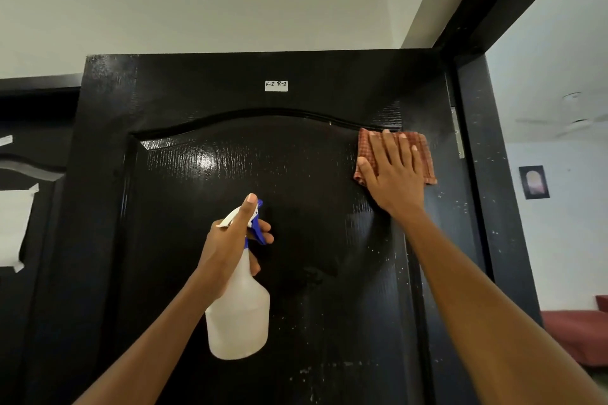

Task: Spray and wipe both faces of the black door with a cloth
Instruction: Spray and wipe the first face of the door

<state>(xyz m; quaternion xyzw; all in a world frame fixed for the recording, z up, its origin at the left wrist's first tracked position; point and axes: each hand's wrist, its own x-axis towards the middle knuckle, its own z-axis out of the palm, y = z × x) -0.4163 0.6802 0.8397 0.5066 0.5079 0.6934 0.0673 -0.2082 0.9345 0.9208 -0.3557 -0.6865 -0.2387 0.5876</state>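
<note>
The right hand (396, 174) presses flat, fingers spread, on the red cloth (424, 154) against the black door (204, 102); the left hand (230, 243) grips the spray bottle (238, 316)

Even indoor light, sharp focus; glare on the glossy black door (204, 158) (wide-angle bending at the edges).

You've got a glossy black door (296, 174) with wood-grain texture, a woven checked cloth (424, 154), a matt translucent plastic spray bottle (238, 316), and a paper label (276, 85).

red sofa (579, 335), wall picture (533, 182), ceiling fan (572, 125)
</note>
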